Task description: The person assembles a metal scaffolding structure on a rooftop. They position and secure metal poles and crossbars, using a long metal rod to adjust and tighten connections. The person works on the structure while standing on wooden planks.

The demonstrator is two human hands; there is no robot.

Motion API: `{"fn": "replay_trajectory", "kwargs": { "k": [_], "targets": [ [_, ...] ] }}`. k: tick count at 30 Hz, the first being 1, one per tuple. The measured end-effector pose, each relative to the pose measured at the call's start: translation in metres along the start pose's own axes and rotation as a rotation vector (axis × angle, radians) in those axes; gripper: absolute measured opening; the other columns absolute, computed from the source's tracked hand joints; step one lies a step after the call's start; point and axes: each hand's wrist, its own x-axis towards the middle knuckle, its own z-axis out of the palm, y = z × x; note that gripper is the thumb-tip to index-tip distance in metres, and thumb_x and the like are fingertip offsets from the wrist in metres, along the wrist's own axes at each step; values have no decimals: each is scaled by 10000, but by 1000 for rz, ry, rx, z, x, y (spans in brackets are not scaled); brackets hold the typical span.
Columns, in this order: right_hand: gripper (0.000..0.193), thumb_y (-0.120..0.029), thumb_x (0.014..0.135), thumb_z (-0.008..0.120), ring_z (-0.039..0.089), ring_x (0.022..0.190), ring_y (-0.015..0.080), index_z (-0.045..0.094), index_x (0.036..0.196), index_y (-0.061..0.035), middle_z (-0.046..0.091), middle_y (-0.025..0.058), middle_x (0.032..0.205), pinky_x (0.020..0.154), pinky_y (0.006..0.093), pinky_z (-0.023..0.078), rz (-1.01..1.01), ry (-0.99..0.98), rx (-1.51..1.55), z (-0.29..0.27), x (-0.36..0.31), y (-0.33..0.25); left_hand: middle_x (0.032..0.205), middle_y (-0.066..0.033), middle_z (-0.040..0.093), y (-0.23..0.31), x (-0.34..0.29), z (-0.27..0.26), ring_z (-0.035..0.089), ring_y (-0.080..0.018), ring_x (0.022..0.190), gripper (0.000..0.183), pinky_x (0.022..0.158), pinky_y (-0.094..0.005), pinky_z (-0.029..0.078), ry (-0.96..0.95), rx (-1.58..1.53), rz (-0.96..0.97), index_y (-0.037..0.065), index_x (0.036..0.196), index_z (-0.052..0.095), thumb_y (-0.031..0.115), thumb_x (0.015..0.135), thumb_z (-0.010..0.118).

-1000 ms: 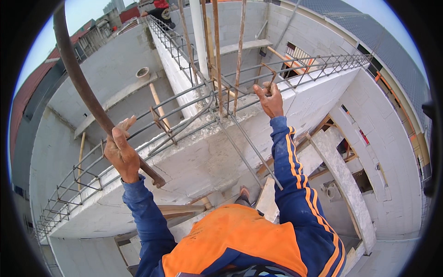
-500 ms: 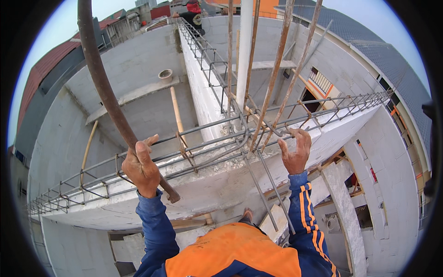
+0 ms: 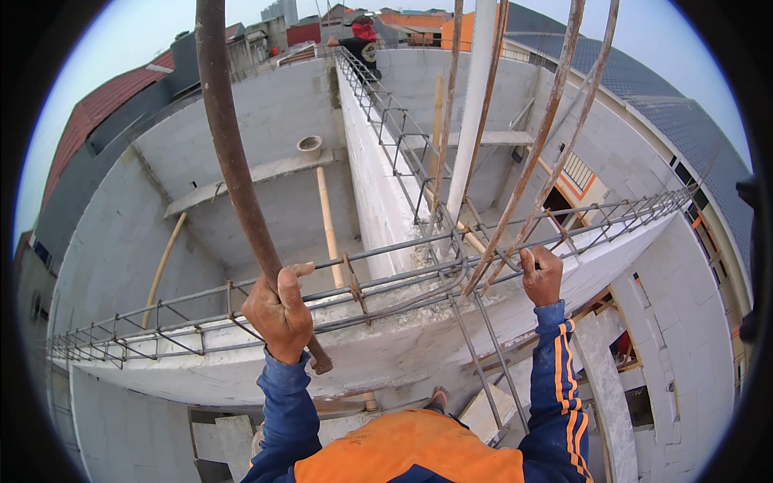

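My left hand (image 3: 278,318) is wrapped round a long brown metal bar (image 3: 233,149), which leans up and away past the frame's top. Its lower end pokes out below my fist, in front of the wall. A steel rebar cage (image 3: 386,286) runs along the top of the white block wall (image 3: 362,354), just beyond both hands. My right hand (image 3: 542,276) is closed at the cage's near bars, right of the rusty upright rods (image 3: 527,153). Its curled fingers hide whatever is in them. Two loose bar ends (image 3: 491,354) jut from the cage toward me.
A second wall (image 3: 372,165) with its own cage (image 3: 400,133) runs away from the junction. A person (image 3: 360,47) is at its far end. A white upright pipe (image 3: 477,105) stands at the junction. A bucket (image 3: 309,145) sits on a plank (image 3: 250,179); wooden poles (image 3: 328,217) prop below.
My right hand has gone from open fingers to a closed fist, a little further right and lower. My view has shifted; the left hand keeps hold of the metal bar, which stands slightly steeper.
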Motion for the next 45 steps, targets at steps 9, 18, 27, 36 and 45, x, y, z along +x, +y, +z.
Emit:
{"fn": "replay_trajectory", "kwargs": {
  "k": [9, 18, 27, 36, 45],
  "targets": [
    [448, -358, 838, 807, 468, 512, 126, 531, 697, -35, 513, 40, 582, 489, 289, 378, -20, 1, 39, -20, 7, -4, 644, -105, 681, -2, -2, -6, 594, -175, 518, 520, 522, -314, 448, -50, 11, 3, 40, 723, 588, 411, 1049, 424],
    [401, -228, 783, 863, 471, 559, 120, 511, 739, -42, 511, 31, 598, 526, 281, 405, 173, 12, -26, -21, 4, 0, 631, -92, 689, -2, 0, -7, 518, -121, 464, 508, 476, -286, 395, -48, 45, 59, 49, 716, 530, 395, 1060, 392],
    [223, 10, 701, 797, 610, 800, 281, 661, 860, -67, 673, 78, 825, 745, 385, 464, -113, 16, -315, -44, 3, 5, 635, -102, 684, -2, 0, -7, 552, -141, 501, 515, 493, -293, 408, -62, 38, 96, 37, 722, 539, 397, 1060, 395],
    [240, -28, 693, 826, 649, 823, 260, 675, 873, -81, 722, 59, 875, 795, 353, 468, -35, 73, -360, -51, 7, -5, 636, -100, 666, -4, -2, -2, 616, -188, 564, 543, 566, -314, 461, -34, -18, 67, 39, 702, 567, 410, 1061, 398],
    [206, -214, 965, 617, 650, 1050, 279, 683, 1038, -33, 691, 158, 1089, 915, 382, 495, -13, 397, -86, -48, -12, -40, 647, -109, 677, -1, -4, 5, 633, -185, 604, 519, 634, -313, 482, -15, 23, 38, 55, 717, 511, 403, 1072, 359]
  ]
}}
